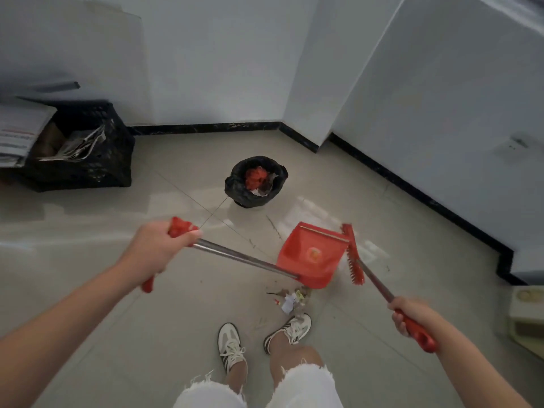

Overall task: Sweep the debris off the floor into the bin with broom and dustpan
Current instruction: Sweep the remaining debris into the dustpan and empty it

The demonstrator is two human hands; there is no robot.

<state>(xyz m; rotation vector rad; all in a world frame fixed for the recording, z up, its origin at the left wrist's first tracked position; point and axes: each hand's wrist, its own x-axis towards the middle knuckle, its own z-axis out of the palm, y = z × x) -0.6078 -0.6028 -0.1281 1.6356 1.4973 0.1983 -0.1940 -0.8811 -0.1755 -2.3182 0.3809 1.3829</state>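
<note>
Both hands grip tight: left hand (157, 248) wrapped round the dustpan (312, 254) handle, right hand (410, 315) round the broom (353, 254), debris (290, 298) lower center, bin (255, 181) above.

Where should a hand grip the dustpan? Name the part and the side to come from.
Grip the dustpan by the red grip at the top of its long metal handle, where the left hand holds it. Come from the left: the handle slants up that way, away from the pan.
</note>
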